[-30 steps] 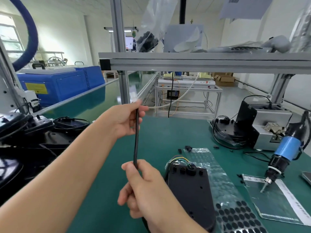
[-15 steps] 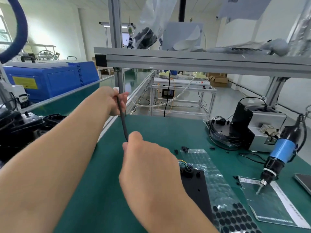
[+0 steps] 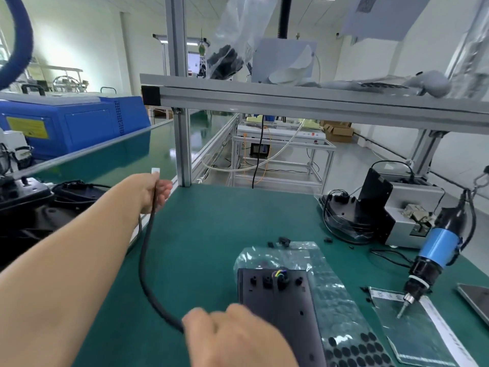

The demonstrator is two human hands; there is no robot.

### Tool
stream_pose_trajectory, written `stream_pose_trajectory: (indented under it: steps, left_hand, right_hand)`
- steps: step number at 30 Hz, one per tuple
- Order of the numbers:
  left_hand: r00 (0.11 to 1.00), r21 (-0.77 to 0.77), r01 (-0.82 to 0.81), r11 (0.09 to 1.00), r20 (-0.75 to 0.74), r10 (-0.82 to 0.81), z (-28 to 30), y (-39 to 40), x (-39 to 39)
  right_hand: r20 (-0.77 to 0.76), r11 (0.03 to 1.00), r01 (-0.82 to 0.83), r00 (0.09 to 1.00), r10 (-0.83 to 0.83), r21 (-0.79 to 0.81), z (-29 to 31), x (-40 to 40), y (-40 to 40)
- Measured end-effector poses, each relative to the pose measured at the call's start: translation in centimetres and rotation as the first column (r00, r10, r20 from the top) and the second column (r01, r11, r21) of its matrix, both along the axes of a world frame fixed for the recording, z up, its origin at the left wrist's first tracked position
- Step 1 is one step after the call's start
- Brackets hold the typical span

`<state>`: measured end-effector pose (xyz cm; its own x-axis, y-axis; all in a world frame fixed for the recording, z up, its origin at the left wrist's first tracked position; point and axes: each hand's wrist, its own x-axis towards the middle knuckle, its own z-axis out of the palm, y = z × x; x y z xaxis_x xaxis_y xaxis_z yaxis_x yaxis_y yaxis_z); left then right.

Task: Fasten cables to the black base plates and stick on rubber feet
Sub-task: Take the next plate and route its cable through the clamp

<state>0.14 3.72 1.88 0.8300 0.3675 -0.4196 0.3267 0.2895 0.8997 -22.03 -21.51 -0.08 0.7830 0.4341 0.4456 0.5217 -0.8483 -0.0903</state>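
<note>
A black base plate (image 3: 280,305) lies on the green mat, with coloured wires at its far end. A black cable (image 3: 144,266) curves from my left hand (image 3: 153,190) down to my right hand (image 3: 232,337). My left hand grips the cable near its white connector end, out over the mat's left edge. My right hand holds the cable's lower part beside the plate's near left side; its fingers are blurred. A clear sheet of black rubber feet (image 3: 352,350) lies under and to the right of the plate.
A blue electric screwdriver (image 3: 434,250) hangs at the right over a plastic sheet (image 3: 412,329). A grey machine (image 3: 407,207) with another black plate and cables stands at the back right. More black plates (image 3: 39,205) are stacked at the left. An aluminium shelf frame (image 3: 291,99) spans overhead.
My left hand moved out to the left and farther away with the cable end. My right hand dropped toward the plate, so the cable now hangs in a loose curve instead of taut.
</note>
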Motion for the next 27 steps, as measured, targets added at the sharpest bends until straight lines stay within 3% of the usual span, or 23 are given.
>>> stream_pose_trajectory:
  steps: [3, 5, 8, 9, 11, 12, 14, 16, 17, 19, 20, 21, 23, 27]
  left_hand:
    - [0.994, 0.024, 0.095, 0.995, -0.053, -0.094, -1.3, -1.0, -0.4]
    - [0.989, -0.057, 0.147, 0.988, -0.02, -0.148, -1.9, -2.2, -0.5]
    - [0.962, -0.234, 0.262, 0.936, 0.136, -0.235, -1.8, -4.6, -0.8]
    - [0.947, -0.273, 0.301, 0.914, 0.194, -0.255, -1.4, -5.6, -1.1]
    - [0.911, -0.327, 0.38, 0.865, 0.292, -0.29, -0.5, -7.8, -1.9]
    - [0.894, -0.353, 0.411, 0.84, 0.337, -0.296, 0.0, -8.8, -2.3]
    - [0.86, -0.406, 0.463, 0.788, 0.419, -0.29, 1.2, -10.5, -3.1]
    - [0.829, -0.444, 0.503, 0.742, 0.489, -0.27, 2.7, -11.5, -3.5]
    - [0.824, -0.459, 0.504, 0.732, 0.508, -0.249, 3.4, -11.7, -3.6]
    - [0.853, -0.487, 0.443, 0.753, 0.486, -0.187, 4.7, -11.4, -3.3]
    - [0.885, -0.503, 0.377, 0.778, 0.443, -0.143, 5.0, -10.9, -3.1]
    - [0.918, -0.519, 0.299, 0.801, 0.386, -0.092, 5.1, -10.3, -2.8]
    - [0.963, -0.546, 0.158, 0.823, 0.268, -0.008, 4.4, -8.8, -2.2]
    - [0.991, -0.552, 0.026, 0.833, 0.122, 0.05, 2.4, -7.0, -1.4]
  right_hand:
    - [-0.28, 0.961, -0.024, 0.958, -0.056, -0.276, 0.4, -1.1, 0.1]
    - [-0.431, 0.96, -0.109, 0.902, -0.014, -0.259, 0.9, 0.2, 0.4]
    - [-0.566, 0.969, -0.224, 0.814, 0.128, -0.103, -0.5, 1.0, 0.4]
    - [-0.57, 0.982, -0.188, 0.81, 0.14, -0.026, -0.5, 1.5, 0.6]
    - [-0.462, 0.96, -0.024, 0.873, 0.156, 0.279, -0.4, 3.6, 0.8]
    - [-0.415, 0.91, 0.058, 0.9, 0.13, 0.411, -0.3, 5.1, 1.0]
    - [-0.486, 0.819, 0.203, 0.868, 0.102, 0.536, 0.3, 8.2, 1.8]
    - [-0.578, 0.691, 0.273, 0.775, 0.254, 0.669, 0.7, 10.4, 3.2]
    - [-0.596, 0.562, 0.332, 0.702, 0.39, 0.758, 0.9, 10.8, 3.9]
    - [-0.494, 0.235, 0.458, 0.601, 0.628, 0.857, 1.1, 10.7, 5.1]
    - [-0.446, 0.139, 0.49, 0.593, 0.67, 0.86, 1.2, 10.5, 5.5]
    - [-0.44, 0.105, 0.515, 0.589, 0.678, 0.851, 1.4, 10.3, 6.0]
    - [-0.495, 0.15, 0.546, 0.566, 0.659, 0.824, 1.6, 9.8, 6.8]
    - [-0.611, 0.456, 0.42, 0.647, 0.456, 0.784, 1.2, 8.8, 7.8]
